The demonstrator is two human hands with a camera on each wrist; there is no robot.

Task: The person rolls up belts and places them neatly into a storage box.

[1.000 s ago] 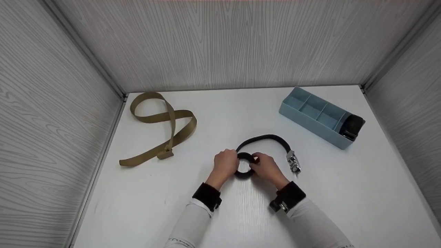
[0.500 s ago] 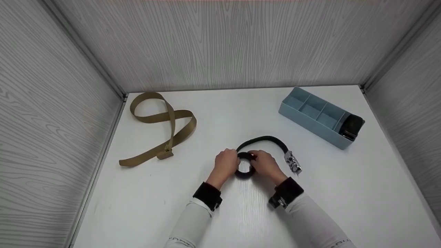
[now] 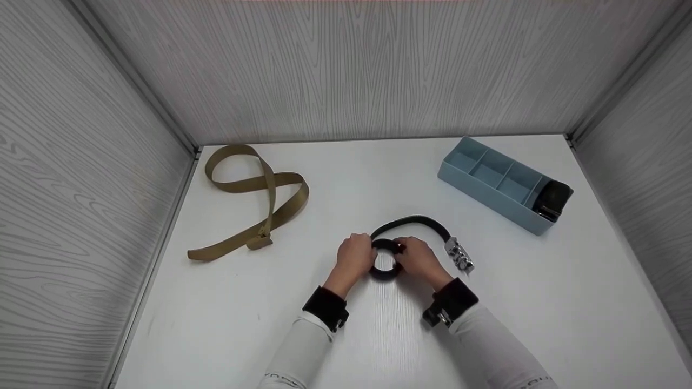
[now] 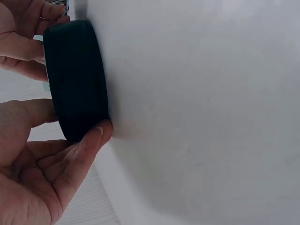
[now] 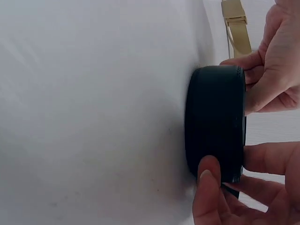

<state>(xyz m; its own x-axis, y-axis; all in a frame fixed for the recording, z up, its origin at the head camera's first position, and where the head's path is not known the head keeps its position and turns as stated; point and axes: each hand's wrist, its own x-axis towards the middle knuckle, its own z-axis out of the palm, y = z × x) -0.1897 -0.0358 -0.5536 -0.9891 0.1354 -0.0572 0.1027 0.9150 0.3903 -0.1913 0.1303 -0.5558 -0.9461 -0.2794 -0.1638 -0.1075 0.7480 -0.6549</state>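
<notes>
A black belt (image 3: 385, 276) stands on its edge, wound into a round coil with an open middle. Its free length (image 3: 416, 219) arcs behind and right of the coil, ending in a shiny silver buckle (image 3: 459, 255). My left hand (image 3: 356, 256) pinches the coil's left side, fingers inside the ring and thumb or fingertips outside. On the opposite side my right hand (image 3: 420, 260) pinches the coil (image 5: 214, 122) the same way. The left wrist view shows the coil's smooth outer face (image 4: 77, 79) with its lower edge at the tabletop. Some fingertips are hidden inside the ring.
A tan webbing belt (image 3: 292, 208) lies loosely looped at the left. At the back right stands a blue divided box (image 3: 481, 190), with a black coiled belt (image 3: 552, 199) in its end compartment. Wood-grain walls (image 3: 346, 70) border the white table (image 3: 259, 335).
My right hand has shifted slightly up and left along the coil. The free length's arc sits a little lower, its buckle end drawn slightly left. My left hand stays nearly still.
</notes>
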